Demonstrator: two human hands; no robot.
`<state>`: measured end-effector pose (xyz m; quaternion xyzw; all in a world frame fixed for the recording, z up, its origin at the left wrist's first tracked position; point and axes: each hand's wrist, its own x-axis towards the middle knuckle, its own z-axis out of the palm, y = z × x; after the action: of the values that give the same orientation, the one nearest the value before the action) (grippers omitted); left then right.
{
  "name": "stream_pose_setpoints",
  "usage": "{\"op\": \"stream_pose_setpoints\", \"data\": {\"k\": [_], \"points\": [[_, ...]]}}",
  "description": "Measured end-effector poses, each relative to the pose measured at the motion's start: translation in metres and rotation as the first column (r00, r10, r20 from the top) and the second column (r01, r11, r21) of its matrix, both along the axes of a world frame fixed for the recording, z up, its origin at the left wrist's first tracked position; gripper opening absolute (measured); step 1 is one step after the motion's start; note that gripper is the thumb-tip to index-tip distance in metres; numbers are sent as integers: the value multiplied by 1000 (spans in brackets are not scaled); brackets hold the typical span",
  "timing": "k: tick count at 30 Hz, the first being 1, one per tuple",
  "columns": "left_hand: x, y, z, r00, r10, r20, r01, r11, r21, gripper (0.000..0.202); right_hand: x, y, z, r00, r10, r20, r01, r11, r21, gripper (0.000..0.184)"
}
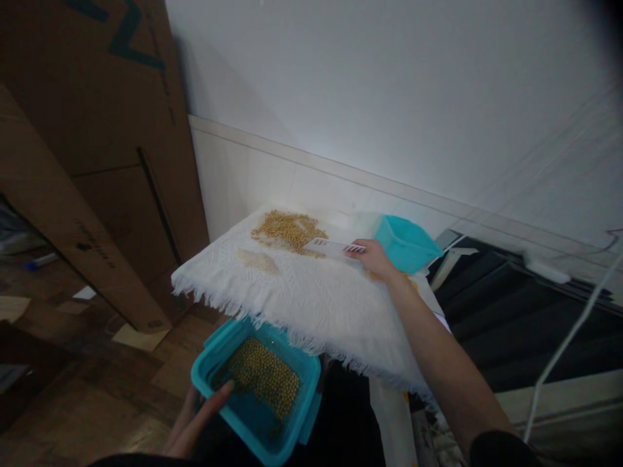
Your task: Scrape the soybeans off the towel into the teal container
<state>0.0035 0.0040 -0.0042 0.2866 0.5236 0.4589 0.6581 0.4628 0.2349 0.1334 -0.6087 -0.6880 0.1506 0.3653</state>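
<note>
My left hand [202,415] grips the near left rim of a teal plastic tub [307,383], thumb over the edge. Yellow soybeans [265,373] cover part of the tub's bottom, and the tub is held just below the fringed table edge. Over the white cloth [311,298], my right hand [374,256] is closed on one end of a flat white card [333,248] with dark stripes. The card's far end touches the edge of a loose pile of soybeans [289,228] on the cloth. A small patch of pale, fine grains [256,261] lies nearer me.
A second teal bin [407,243] stands at the table's right, close to my right hand. Large cardboard boxes [97,130] rise on the left. A white wall [389,91] backs the table, and a white cable [567,344] hangs on the right.
</note>
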Motion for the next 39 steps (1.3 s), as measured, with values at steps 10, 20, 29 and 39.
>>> {"op": "stream_pose_setpoints", "data": {"k": [10, 20, 29, 39], "points": [[3, -5, 10, 1000, -6, 24, 7, 999, -34, 65, -9, -30, 4, 998, -54, 24, 53, 998, 43, 29], [15, 7, 14, 992, 96, 79, -80, 980, -180, 72, -37, -15, -8, 997, -52, -58, 55, 997, 54, 18], [24, 6, 12, 992, 76, 97, -62, 988, -145, 64, -39, -53, -16, 996, 2, -94, 1, 999, 35, 17], [46, 5, 45, 998, 49, 41, -38, 973, -227, 83, -42, -67, -23, 987, -111, -119, 128, 981, 147, 16]]}}
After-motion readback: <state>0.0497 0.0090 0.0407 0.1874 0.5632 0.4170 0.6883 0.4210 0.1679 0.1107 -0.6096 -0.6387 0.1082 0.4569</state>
